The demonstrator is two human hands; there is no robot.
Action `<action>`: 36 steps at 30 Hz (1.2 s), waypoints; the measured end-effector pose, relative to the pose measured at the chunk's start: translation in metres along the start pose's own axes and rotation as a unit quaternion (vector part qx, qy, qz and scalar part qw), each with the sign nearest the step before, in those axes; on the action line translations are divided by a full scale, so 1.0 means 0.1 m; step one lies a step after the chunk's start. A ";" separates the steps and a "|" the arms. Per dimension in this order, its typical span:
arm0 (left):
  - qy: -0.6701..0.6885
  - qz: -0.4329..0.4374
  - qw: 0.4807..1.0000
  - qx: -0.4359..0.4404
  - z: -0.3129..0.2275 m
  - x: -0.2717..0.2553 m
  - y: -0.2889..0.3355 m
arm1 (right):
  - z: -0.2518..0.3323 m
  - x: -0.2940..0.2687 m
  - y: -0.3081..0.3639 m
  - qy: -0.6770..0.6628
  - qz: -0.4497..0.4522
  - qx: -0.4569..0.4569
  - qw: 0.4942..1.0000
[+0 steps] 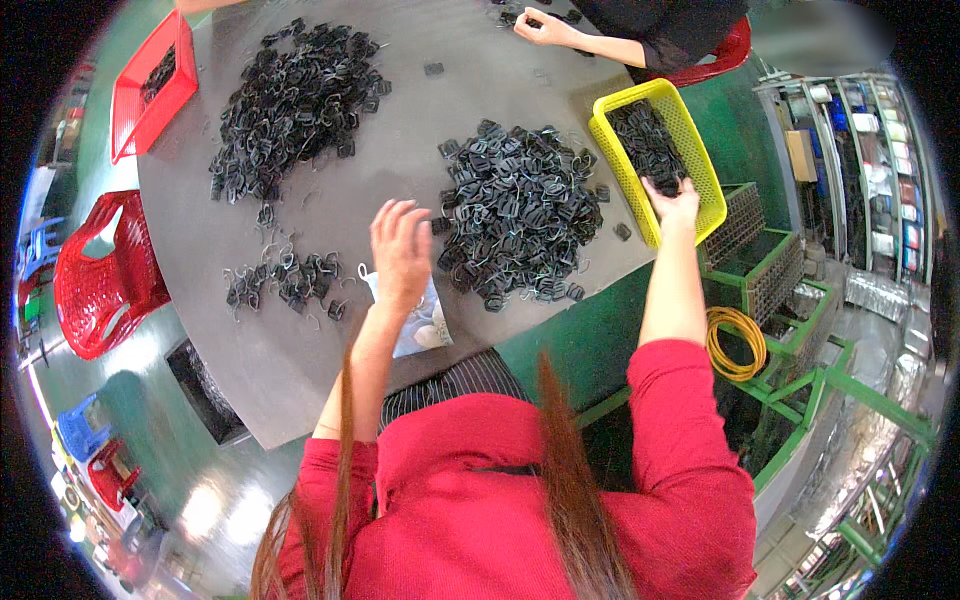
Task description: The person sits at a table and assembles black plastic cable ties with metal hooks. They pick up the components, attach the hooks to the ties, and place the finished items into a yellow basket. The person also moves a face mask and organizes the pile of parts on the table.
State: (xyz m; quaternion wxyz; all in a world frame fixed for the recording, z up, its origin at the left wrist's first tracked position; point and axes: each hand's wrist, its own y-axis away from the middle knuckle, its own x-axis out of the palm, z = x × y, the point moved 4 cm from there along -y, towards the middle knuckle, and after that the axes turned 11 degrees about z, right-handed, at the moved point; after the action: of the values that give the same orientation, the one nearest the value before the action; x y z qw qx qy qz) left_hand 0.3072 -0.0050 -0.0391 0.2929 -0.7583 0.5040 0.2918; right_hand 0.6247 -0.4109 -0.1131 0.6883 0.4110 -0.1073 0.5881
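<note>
Stretched out over the grey table, my left hand (pixel 401 257) is open, its fingers a little blurred. Beneath its wrist lies a light blue and white printed pouch (pixel 430 322) with a white loop. Just right of the hand is a large heap of small black plastic pieces (pixel 520 212), some with thin pale edges or loops. My right hand (pixel 676 205) reaches into the near end of a yellow perforated basket (pixel 712 190). Its thumb and fingers are curled around black pieces there; how many is hidden. More black pieces (pixel 645 140) fill the basket's floor.
A bigger heap of black pieces (pixel 290 110) lies far left, with a smaller scatter (pixel 285 280) nearer. A red basket (pixel 150 95) stands at the left edge. Across the table is another person's hand (pixel 545 28). A red chair (pixel 108 275) and green metal racks (pixel 770 270) flank the table.
</note>
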 end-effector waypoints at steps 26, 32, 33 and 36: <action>-0.013 -0.141 0.909 -0.391 2.05 -0.50 1.56 | -5.08 2.34 3.37 0.776 0.548 -0.096 0.298; 0.386 -0.216 0.818 -0.368 2.39 -0.60 1.61 | -5.52 2.15 3.04 0.511 0.551 0.309 0.583; 0.454 -0.257 0.772 -0.363 2.42 -0.59 1.68 | -5.38 2.27 3.21 0.513 0.521 0.353 0.583; 0.415 -0.186 0.782 -0.427 2.44 -0.88 1.68 | -5.31 2.45 3.16 0.524 0.493 0.372 0.586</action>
State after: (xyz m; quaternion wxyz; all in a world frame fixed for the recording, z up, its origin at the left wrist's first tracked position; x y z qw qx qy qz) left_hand 0.0855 0.1736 -0.1597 -0.2496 -0.9326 0.2497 0.0745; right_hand 0.2324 0.1241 -0.1588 0.0168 0.1361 0.3143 0.9394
